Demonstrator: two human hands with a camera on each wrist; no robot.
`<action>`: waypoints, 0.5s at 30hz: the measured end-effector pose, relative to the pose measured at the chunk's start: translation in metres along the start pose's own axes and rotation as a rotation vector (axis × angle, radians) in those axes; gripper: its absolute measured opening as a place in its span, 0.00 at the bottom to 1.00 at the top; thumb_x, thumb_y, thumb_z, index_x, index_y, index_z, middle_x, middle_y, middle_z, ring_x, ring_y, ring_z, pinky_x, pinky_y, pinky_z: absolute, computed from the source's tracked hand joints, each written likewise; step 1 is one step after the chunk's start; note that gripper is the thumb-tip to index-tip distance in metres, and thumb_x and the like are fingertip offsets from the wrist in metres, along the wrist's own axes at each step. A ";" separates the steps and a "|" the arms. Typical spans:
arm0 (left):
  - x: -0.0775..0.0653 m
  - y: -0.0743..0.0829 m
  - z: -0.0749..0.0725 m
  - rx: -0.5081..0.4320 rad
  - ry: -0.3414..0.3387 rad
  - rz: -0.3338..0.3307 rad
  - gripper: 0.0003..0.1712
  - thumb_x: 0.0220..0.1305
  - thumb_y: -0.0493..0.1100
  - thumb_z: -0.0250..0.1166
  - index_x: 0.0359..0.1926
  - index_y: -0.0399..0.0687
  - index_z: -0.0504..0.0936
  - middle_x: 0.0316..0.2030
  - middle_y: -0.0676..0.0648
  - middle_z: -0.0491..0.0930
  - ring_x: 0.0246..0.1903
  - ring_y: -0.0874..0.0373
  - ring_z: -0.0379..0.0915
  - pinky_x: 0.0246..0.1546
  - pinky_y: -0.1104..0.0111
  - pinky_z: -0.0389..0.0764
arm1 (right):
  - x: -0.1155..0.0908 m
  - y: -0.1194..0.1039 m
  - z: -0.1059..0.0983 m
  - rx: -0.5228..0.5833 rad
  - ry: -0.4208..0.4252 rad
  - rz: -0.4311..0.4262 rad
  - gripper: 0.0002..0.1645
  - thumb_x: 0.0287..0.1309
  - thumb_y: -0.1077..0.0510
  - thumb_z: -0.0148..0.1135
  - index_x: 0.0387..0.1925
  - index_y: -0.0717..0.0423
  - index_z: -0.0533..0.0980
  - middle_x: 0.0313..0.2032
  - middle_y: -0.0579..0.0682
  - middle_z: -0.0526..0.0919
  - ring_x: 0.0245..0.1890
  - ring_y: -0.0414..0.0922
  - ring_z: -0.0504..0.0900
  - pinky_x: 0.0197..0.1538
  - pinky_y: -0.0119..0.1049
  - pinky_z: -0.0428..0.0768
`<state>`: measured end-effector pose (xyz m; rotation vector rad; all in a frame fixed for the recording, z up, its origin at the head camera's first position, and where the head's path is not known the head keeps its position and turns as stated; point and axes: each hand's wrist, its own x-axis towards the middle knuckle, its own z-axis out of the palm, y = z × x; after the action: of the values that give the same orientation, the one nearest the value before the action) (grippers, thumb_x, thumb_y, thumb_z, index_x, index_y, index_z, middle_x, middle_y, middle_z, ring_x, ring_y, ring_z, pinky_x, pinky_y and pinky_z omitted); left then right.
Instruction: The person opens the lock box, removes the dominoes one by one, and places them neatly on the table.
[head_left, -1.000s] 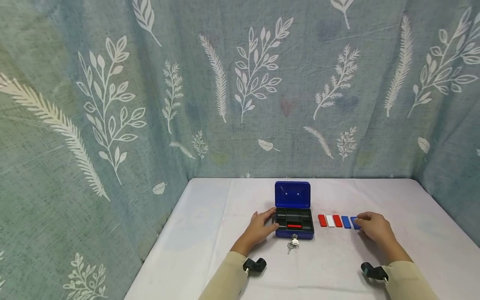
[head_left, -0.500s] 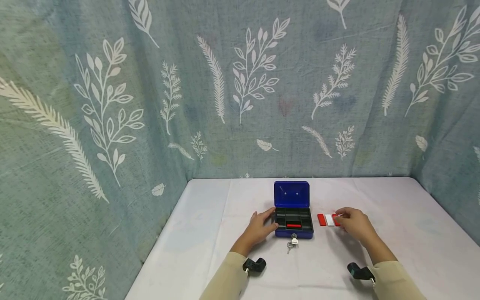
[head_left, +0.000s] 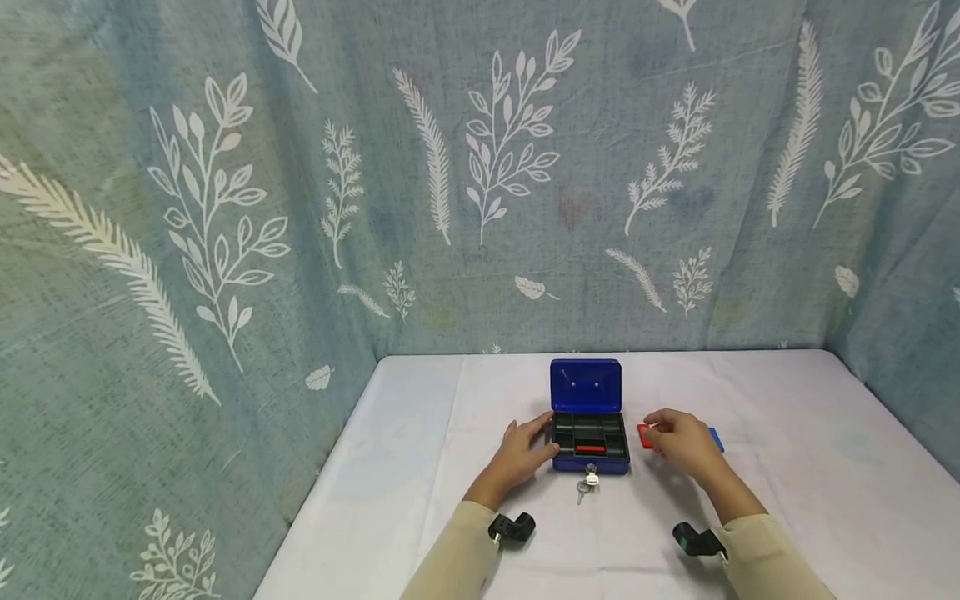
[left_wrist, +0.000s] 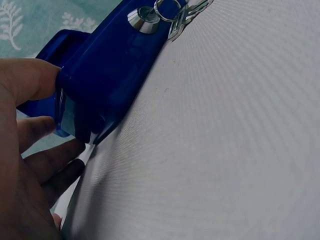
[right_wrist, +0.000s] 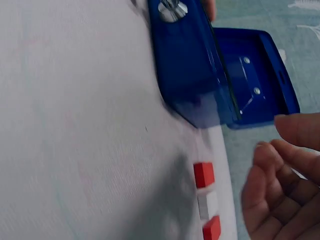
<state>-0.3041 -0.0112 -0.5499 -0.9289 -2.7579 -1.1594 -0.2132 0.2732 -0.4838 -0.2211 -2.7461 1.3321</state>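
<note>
A blue cash box (head_left: 591, 465) stands with its lid (head_left: 586, 385) raised, and a red block (head_left: 590, 448) lies in the black tray's front middle compartment. My left hand (head_left: 517, 457) rests along the box's left side. Its thumb touches the top edge and its fairly straight fingers lie by the side wall in the left wrist view. Over the row of blocks hovers my right hand (head_left: 684, 440), fingers loosely bent, nothing between thumb and fingertips. Below it, the right wrist view shows a red block (right_wrist: 204, 175), a white block (right_wrist: 207, 205) and another red block (right_wrist: 212, 228).
A blue block (head_left: 716, 439) shows past the right hand, at the row's right end. Keys (head_left: 583, 490) hang from the lock at the box's front. White cloth (head_left: 420, 450) covers the table, and a patterned curtain (head_left: 450, 183) hangs behind it.
My right hand has moved left along the row, from the rightmost blue block to near the leftmost red one. The left hand stays at the box, and the blocks show no change of place.
</note>
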 end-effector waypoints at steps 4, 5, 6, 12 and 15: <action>0.001 0.001 -0.001 -0.001 -0.001 -0.004 0.36 0.62 0.53 0.61 0.70 0.52 0.68 0.62 0.49 0.74 0.65 0.53 0.64 0.71 0.49 0.43 | 0.001 -0.007 0.005 -0.036 0.024 -0.034 0.20 0.61 0.55 0.63 0.49 0.66 0.78 0.34 0.52 0.85 0.28 0.43 0.81 0.30 0.37 0.79; 0.001 0.001 -0.001 -0.001 0.000 0.002 0.36 0.62 0.53 0.61 0.70 0.51 0.68 0.62 0.49 0.74 0.65 0.53 0.64 0.71 0.48 0.43 | 0.000 -0.009 0.007 -0.040 0.028 -0.045 0.19 0.60 0.56 0.64 0.48 0.66 0.78 0.34 0.52 0.85 0.28 0.43 0.81 0.30 0.38 0.79; 0.001 0.001 -0.001 -0.005 -0.001 0.005 0.36 0.62 0.53 0.62 0.70 0.51 0.68 0.62 0.49 0.74 0.65 0.53 0.64 0.71 0.48 0.43 | 0.001 -0.011 0.009 -0.054 0.034 -0.060 0.19 0.59 0.56 0.64 0.47 0.65 0.79 0.33 0.51 0.85 0.29 0.43 0.81 0.31 0.38 0.79; 0.000 0.002 -0.001 -0.016 0.000 0.026 0.36 0.62 0.53 0.62 0.70 0.49 0.68 0.61 0.48 0.75 0.64 0.53 0.66 0.70 0.47 0.44 | 0.002 -0.023 0.025 -0.131 0.076 -0.141 0.15 0.54 0.56 0.68 0.43 0.60 0.82 0.30 0.45 0.83 0.31 0.44 0.79 0.34 0.41 0.77; 0.000 0.001 -0.002 -0.018 0.000 0.019 0.36 0.62 0.54 0.62 0.70 0.50 0.68 0.61 0.49 0.75 0.64 0.53 0.66 0.70 0.47 0.43 | 0.003 -0.030 0.036 -0.135 0.079 -0.157 0.14 0.54 0.56 0.69 0.41 0.58 0.83 0.29 0.44 0.83 0.31 0.44 0.79 0.35 0.43 0.78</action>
<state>-0.3043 -0.0118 -0.5472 -0.9548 -2.7370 -1.1827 -0.2241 0.2275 -0.4819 -0.0636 -2.7246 1.0790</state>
